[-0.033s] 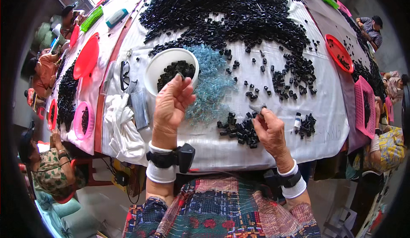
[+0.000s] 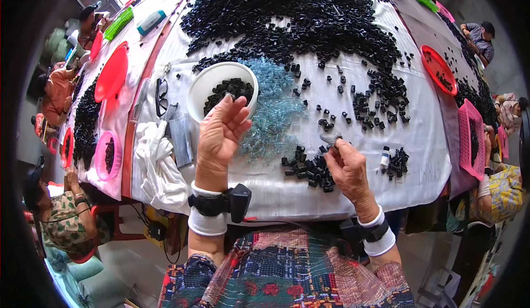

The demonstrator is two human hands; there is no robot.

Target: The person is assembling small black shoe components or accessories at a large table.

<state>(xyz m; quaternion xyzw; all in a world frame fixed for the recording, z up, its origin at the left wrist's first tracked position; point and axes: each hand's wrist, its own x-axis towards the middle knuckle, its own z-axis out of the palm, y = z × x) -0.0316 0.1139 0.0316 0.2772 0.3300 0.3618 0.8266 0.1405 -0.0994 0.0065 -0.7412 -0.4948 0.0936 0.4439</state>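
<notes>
My left hand (image 2: 216, 145) is raised palm up at the near side of a white bowl (image 2: 194, 95). Its thumb and forefinger pinch a small dark plastic piece, partly hidden by the fingertips. Inside the bowl lie many black plastic pieces (image 2: 225, 88). My right hand (image 2: 350, 170) is closed on a small grey pointed tool (image 2: 330, 139), whose exact kind I cannot make out. Just left of that hand, a small pile of black plastic pieces (image 2: 310, 170) rests on the white cloth. A heap of clear bluish pieces (image 2: 270, 106) spreads between the bowl and the right hand.
A large mound of black pieces (image 2: 287, 9) covers the table's far part. Glasses (image 2: 161, 95), a face mask (image 2: 180, 142) and a white cloth (image 2: 160, 170) lie left. A small white bottle (image 2: 385, 156) stands right. Co-workers sit at tables on both sides.
The left fingertips have shifted very slightly left, and the right hand slightly left with the grey tool. Both hands keep their grip.
</notes>
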